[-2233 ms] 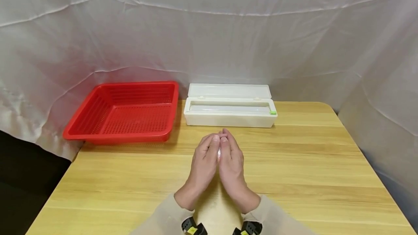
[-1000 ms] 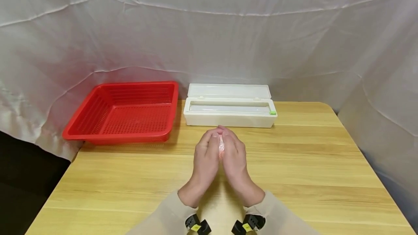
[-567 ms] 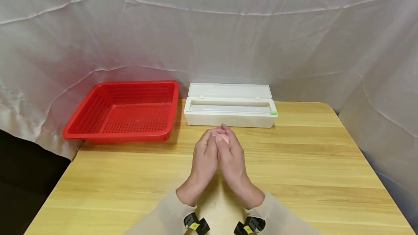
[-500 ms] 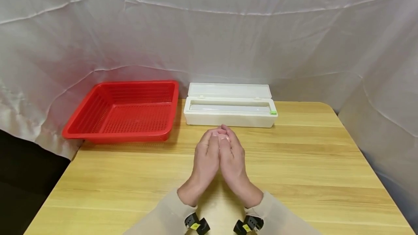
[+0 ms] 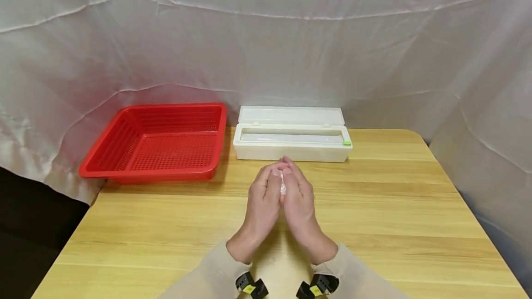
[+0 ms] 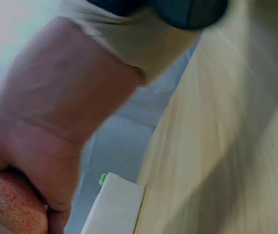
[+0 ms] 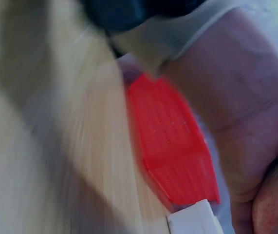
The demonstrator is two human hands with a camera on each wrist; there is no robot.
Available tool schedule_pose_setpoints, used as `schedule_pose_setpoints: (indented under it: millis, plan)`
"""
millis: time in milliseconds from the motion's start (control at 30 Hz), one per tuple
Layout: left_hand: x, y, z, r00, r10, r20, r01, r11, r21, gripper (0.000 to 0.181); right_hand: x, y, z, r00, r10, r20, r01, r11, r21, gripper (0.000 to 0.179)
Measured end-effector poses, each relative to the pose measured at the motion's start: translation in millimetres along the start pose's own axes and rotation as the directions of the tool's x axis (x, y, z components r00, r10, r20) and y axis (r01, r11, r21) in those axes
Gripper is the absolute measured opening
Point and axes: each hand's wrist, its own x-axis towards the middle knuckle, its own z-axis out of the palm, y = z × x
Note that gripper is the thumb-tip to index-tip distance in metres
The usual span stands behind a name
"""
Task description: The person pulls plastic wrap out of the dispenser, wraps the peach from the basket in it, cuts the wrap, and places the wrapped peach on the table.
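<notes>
My left hand and right hand are cupped together above the table, fingers curled round one round object. It looks like a peach, pale orange-pink with fine red speckles. In the head view only a narrow strip of the peach shows between the thumbs, with a shine like clear plastic film over it. Part of the peach appears at the right wrist view's lower right edge. The palms and fingers hide most of it.
Behind the hands, a white cling film dispenser box stands with its lid raised, a roll inside and a green slider at its right end. A red perforated plastic basket sits at the back left of the wooden table. Pale cloth hangs behind.
My hands stay cupped round the peach at nearly the same place. The thumbs have parted slightly since half a second ago, showing more of it, after closing together just before.
</notes>
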Motion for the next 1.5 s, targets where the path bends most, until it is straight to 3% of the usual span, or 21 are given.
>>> schedule_pose_setpoints:
  millis: [167,267,400,500,667,833,933,1033,1133,1200,1233,1300,1333,1367,1400,1433,1467,1500]
  plan:
    - [0.4,-0.3,0.4,1.0,-0.011,0.001,0.011,1.0,0.026,0.048,2.9,-4,0,1.0,-0.007,-0.006,0.006,0.997,-0.077,0.045]
    - [-0.3,0.4,0.6,1.0,-0.016,-0.001,0.016,1.0,0.013,0.047,-0.2,-3,2,0.994,-0.089,-0.061,0.082,0.991,-0.109,0.039]
    - [-0.7,2.5,0.8,1.0,-0.026,0.006,0.026,0.999,-0.037,0.048,-4.1,2,6,0.964,-0.233,-0.132,0.228,0.972,-0.046,0.031]
    - [0.1,3.8,1.3,1.0,-0.025,-0.01,0.024,0.998,-0.051,0.046,-4.1,5,9,0.947,-0.277,-0.163,0.281,0.96,-0.003,0.029]
    - [2.5,4.3,2.2,0.999,-0.027,-0.019,0.026,0.999,-0.046,0.04,-4.2,7,11,0.949,-0.237,-0.206,0.249,0.968,0.035,0.028]
    - [5.7,4.7,-0.3,0.995,-0.094,0.034,0.094,0.996,0.0,0.042,-3.7,7,10,0.966,-0.175,-0.191,0.182,0.983,0.022,0.029]
    - [8.1,4.7,-3.1,0.985,-0.151,0.088,0.154,0.988,-0.02,0.047,-0.4,5,7,0.981,-0.136,-0.135,0.131,0.99,-0.043,0.032]
    - [11.5,1.7,-5.5,0.974,-0.197,0.112,0.207,0.975,-0.082,0.053,4.2,2,1,0.994,-0.103,-0.024,0.099,0.987,-0.129,0.037]
    - [16.3,-2.8,-7.7,0.967,-0.235,0.097,0.25,0.95,-0.188,0.049,8.1,1,-5,0.989,-0.071,0.131,0.083,0.992,-0.096,0.044]
    - [19.9,-5.1,-9.9,0.956,-0.28,0.093,0.295,0.903,-0.311,0.045,9.0,3,-10,0.976,-0.059,0.211,0.06,0.998,0.004,0.048]
    - [21.8,-6.4,-11.0,0.949,-0.3,0.1,0.315,0.869,-0.383,0.044,8.7,4,-12,0.969,-0.063,0.239,0.055,0.998,0.04,0.051]
    - [24.4,-7.8,-13.5,0.934,-0.331,0.132,0.349,0.772,-0.532,0.043,6.8,9,-17,0.957,-0.088,0.278,0.073,0.995,0.064,0.06]
    - [25.3,-8.1,-14.7,0.927,-0.34,0.158,0.365,0.727,-0.581,0.043,5.5,11,-19,0.949,-0.111,0.294,0.103,0.994,0.043,0.066]
    - [25.5,-8.4,-16.1,0.923,-0.34,0.181,0.377,0.699,-0.608,0.043,4.2,13,-21,0.944,-0.132,0.304,0.138,0.99,0.001,0.072]
    - [25.7,-8.7,-17.3,0.921,-0.336,0.2,0.384,0.685,-0.619,0.044,3.3,15,-22,0.936,-0.161,0.313,0.189,0.98,-0.062,0.077]
    - [25.9,-8.5,-18.3,0.92,-0.329,0.213,0.388,0.688,-0.613,0.044,2.8,17,-23,0.928,-0.187,0.323,0.238,0.963,-0.125,0.083]
    - [25.9,-8.2,-19.3,0.922,-0.322,0.216,0.386,0.707,-0.592,0.044,2.9,18,-24,0.919,-0.211,0.332,0.281,0.943,-0.178,0.087]
    - [26.1,-7.6,-20.1,0.926,-0.312,0.213,0.378,0.743,-0.553,0.044,3.3,19,-24,0.912,-0.23,0.339,0.315,0.922,-0.224,0.091]
